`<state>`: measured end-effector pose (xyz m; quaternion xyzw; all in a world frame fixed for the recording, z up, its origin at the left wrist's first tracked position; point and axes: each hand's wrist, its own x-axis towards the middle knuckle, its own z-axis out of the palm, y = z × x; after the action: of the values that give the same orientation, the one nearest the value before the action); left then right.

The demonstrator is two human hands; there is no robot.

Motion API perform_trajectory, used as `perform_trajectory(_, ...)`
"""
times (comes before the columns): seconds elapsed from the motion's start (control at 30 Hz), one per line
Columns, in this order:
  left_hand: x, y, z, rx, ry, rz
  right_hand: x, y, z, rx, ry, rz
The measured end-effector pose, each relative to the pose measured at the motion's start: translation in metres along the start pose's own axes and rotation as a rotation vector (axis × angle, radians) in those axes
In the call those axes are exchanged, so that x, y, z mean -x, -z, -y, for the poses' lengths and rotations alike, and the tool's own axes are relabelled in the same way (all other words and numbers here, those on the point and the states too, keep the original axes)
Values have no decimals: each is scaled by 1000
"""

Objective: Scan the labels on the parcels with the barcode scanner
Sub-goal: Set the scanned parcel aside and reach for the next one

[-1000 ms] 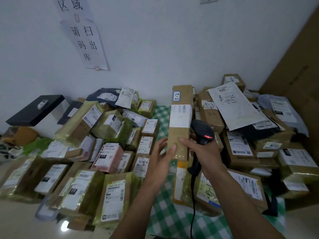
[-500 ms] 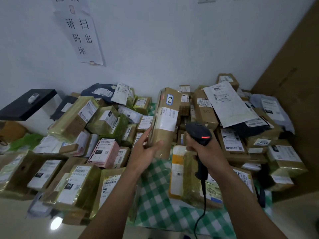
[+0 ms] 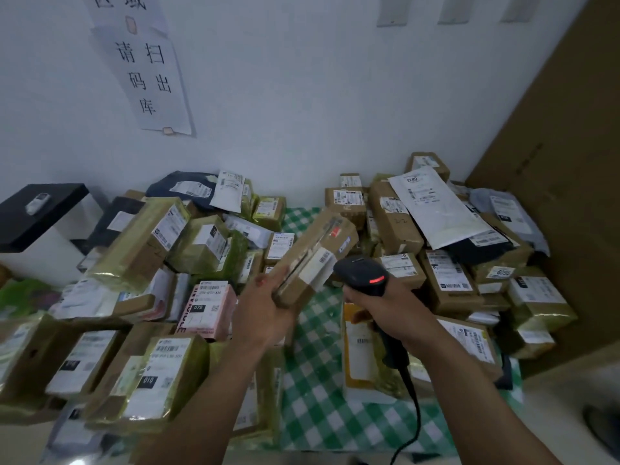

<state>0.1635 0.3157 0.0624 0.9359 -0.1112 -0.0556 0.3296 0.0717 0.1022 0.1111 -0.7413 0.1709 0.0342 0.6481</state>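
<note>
My left hand (image 3: 265, 310) grips the near end of a long brown cardboard parcel (image 3: 315, 250) and holds it in the air, tilted up to the right, over the gap between two piles. Its white label (image 3: 318, 266) wraps round the edge that faces the scanner. My right hand (image 3: 385, 310) grips the handle of a black barcode scanner (image 3: 364, 275) with a red light lit on its head. The scanner head sits just right of the parcel's label, almost touching it. A black cable (image 3: 414, 407) hangs from the handle.
A table with a green checked cloth (image 3: 322, 397) carries a pile of labelled parcels on the left (image 3: 161, 360) and another on the right (image 3: 446, 276). A pink box (image 3: 208, 310) lies left of my hand. A large cardboard sheet (image 3: 563, 196) leans at right.
My left hand has lifted the long parcel off the cloth, carried it left and turned it on its side. The scanner has come up beside the parcel's label.
</note>
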Motion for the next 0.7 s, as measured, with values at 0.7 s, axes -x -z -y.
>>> perform_trajectory(0.7, -25, 83, 90, -361, -60, -205, -17, -90, 45, 232, 43, 176)
